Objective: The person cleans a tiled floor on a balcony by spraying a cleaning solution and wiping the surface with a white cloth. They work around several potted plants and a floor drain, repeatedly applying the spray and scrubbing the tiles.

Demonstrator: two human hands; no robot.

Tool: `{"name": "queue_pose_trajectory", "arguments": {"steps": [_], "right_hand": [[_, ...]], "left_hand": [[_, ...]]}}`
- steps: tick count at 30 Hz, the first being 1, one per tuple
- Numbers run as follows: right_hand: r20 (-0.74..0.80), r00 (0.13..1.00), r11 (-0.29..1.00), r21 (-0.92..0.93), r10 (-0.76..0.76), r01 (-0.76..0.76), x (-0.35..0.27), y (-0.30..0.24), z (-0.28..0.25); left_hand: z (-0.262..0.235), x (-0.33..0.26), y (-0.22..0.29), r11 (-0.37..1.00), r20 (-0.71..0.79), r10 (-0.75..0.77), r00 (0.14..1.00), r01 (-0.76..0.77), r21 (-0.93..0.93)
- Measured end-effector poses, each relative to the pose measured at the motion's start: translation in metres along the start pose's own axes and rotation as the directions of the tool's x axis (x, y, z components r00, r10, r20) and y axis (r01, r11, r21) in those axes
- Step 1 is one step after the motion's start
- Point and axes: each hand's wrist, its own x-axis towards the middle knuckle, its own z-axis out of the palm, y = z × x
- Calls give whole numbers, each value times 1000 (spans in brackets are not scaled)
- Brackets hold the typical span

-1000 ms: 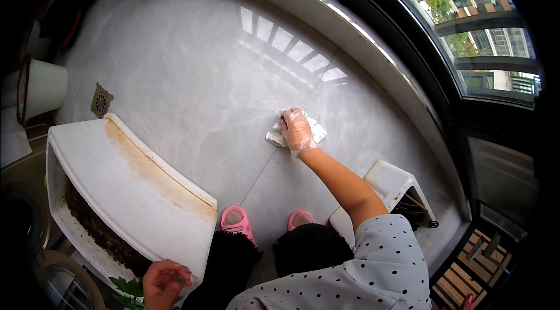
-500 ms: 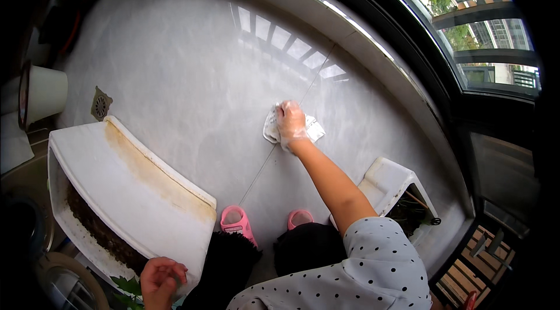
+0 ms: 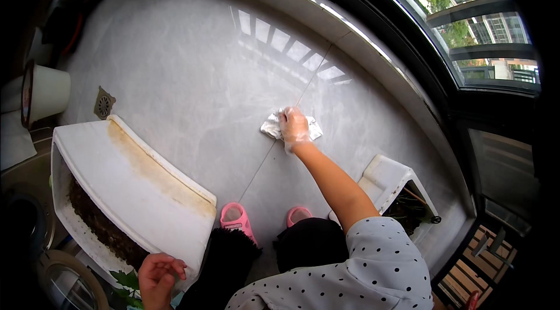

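Observation:
My right hand [image 3: 296, 125], in a thin clear plastic glove, is closed on a crumpled white cloth [image 3: 272, 127] and presses it to the grey tiled floor [image 3: 175, 59]. The cloth spreads out on both sides of my fingers and lies across a thin tile joint. At the lower left, my left hand [image 3: 160, 278] hangs beside the near end of a long white planter [image 3: 134, 161] with dark soil. Its fingers are loosely curled, and nothing shows in them.
Pink sandals [image 3: 237, 220] are on my feet. To the right a smaller white planter [image 3: 389, 174] holds dark soil and stems. A square floor drain [image 3: 104, 103] and a white pot [image 3: 49, 95] are on the left. A raised ledge [image 3: 350, 27] runs below the window.
My right hand and the cloth have shifted slightly toward me, and the cloth is more bunched. The left hand has hardly moved.

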Motion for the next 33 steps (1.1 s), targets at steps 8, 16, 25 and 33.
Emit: {"name": "queue_pose_trajectory", "arguments": {"steps": [8,16,25,33], "right_hand": [[-58,995,995,-45,83,-86,36,10,12],[-235,966,991,-60,105,-122,67,-1,4],[86,994,998,21,65,-67,-22,5,-6],[80,996,999,36,33,-36,-10,-2,-1]], "left_hand": [[4,0,1,998,-24,-43,999,44,47],[-9,-4,-7,999,-60,-19,998,17,-32],[-9,2,-1,999,-52,-47,998,46,-17],[-8,1,-1,999,-4,0,1000,0,-41]]}}
